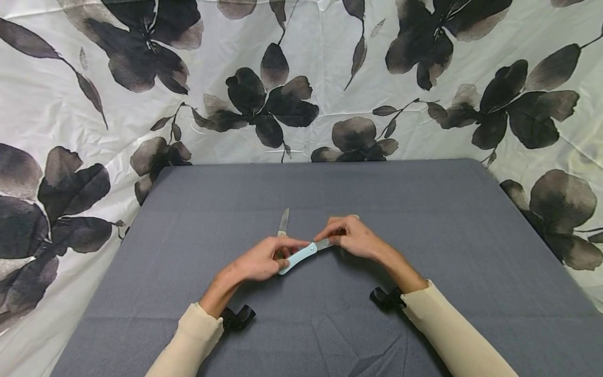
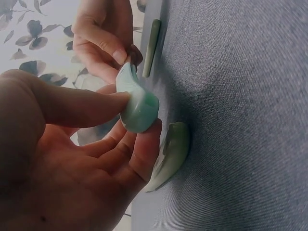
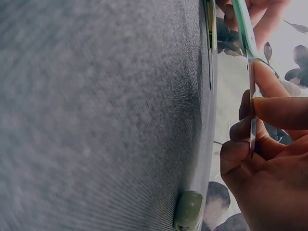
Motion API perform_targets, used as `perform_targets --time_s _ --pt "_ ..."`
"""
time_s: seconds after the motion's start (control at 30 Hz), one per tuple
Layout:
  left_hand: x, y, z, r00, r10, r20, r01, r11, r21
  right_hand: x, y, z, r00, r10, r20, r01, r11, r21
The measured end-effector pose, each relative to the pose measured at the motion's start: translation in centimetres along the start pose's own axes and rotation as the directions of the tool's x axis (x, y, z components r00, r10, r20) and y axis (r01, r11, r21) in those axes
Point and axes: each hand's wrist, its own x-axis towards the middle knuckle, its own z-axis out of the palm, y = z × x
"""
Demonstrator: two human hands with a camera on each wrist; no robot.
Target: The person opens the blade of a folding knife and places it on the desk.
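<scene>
Just above the grey table, a folding knife with a light blue handle is held between both hands, its blade swung out toward the right. My left hand pinches the handle between thumb and fingers. With thumb and fingertips, my right hand grips the flat blade, covering much of it in the head view. Behind the left hand lies a second folding knife, blade out, its pale green handle mostly hidden by that hand from above. Past the right hand, a green-handled piece rests on the cloth.
Grey cloth covers the table, wrinkled near the front edge. A white floral sheet hangs behind and at both sides. Black wrist cameras, the left and the right, sit under the forearms close to the table.
</scene>
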Motion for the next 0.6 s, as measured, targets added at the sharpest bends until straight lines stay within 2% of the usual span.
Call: perform_targets --time_s 0.6 --pt "-0.30 0.09 0.57 1.000 0.008 0.008 -0.008 0.999 0.031 -0.13 0.06 0.09 0.998 -0.039 0.042 0.040 0.999 -0.028"
